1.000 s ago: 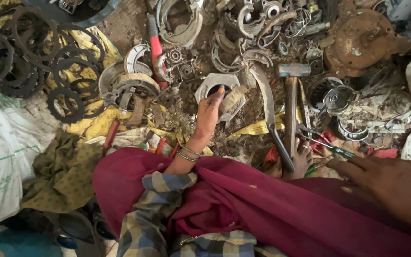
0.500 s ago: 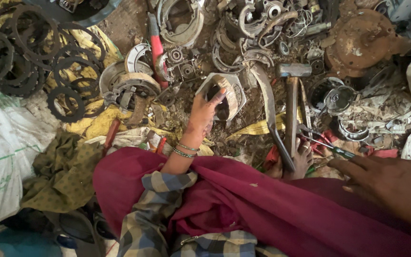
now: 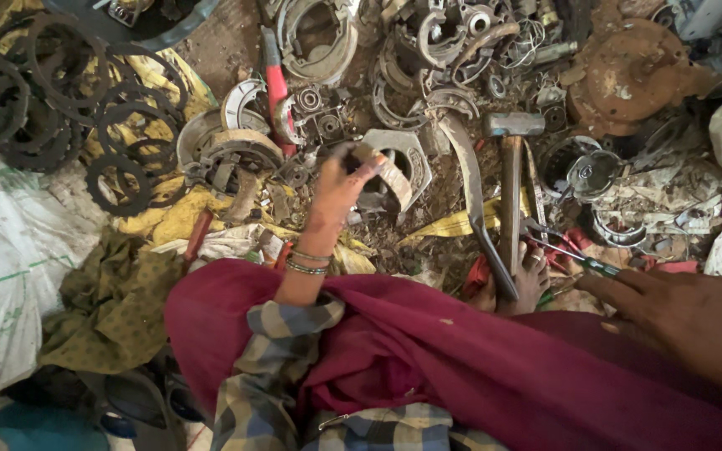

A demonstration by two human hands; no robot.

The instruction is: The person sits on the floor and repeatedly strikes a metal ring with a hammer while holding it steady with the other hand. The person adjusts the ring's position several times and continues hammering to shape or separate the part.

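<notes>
Head view: left hand on a curved metal piece

Left hand (image 3: 338, 185) reaches into the scrap heap, its fingertips (image 3: 367, 167) curled around the edge of a curved grey metal bracket (image 3: 400, 167), which lies just beyond them. Right hand (image 3: 670, 313) rests low, fingers loosely together, pliers (image 3: 563, 250) just beyond its fingertips. A hammer (image 3: 511, 179) lies between the two hands.

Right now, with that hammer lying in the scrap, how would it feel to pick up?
The hammer looks top-heavy: a blocky metal head on a long, slim handle, so it would probably tip head-down. It seems stiff. The handle looks grimy, perhaps slippery. It lies flat among metal scrap parts, unlikely to roll.
</notes>
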